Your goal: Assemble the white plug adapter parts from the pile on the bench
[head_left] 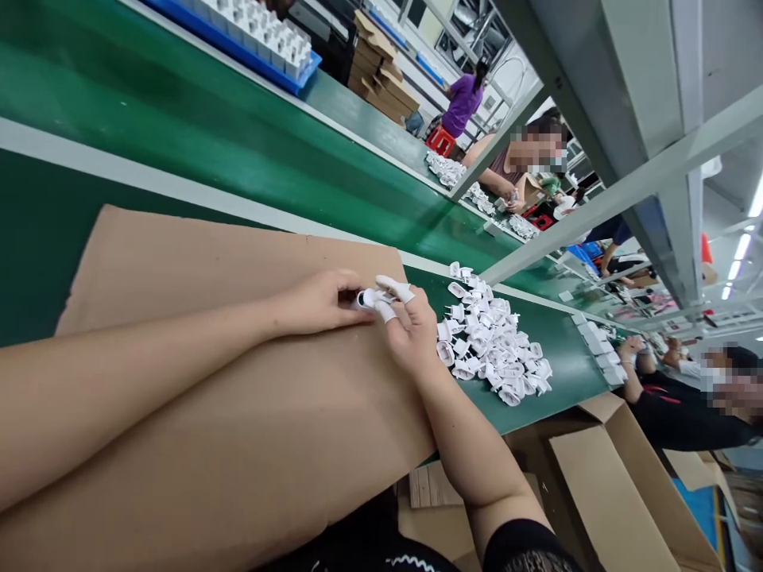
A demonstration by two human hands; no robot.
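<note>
Over the cardboard sheet [286, 429], my two hands meet at a small white plastic part [365, 299] with a dark opening in its end. My left hand [334, 300] is closed on its left side, the fingertips partly hidden. White finger cots cover the thumb and a finger of my right hand [414, 322], which pinches the part from the right. Just right of that hand, a heap of similar white plastic parts [492, 338] lies on the green table [563, 369]; they look like small plug housings with prongs.
Beyond the table runs a green conveyor belt [238, 155]. A blue tray [298, 79] of white pieces stands on its far side. A metal frame post [524, 258] rises past the heap. Open cardboard boxes [613, 492] sit at lower right. Several people work along the line.
</note>
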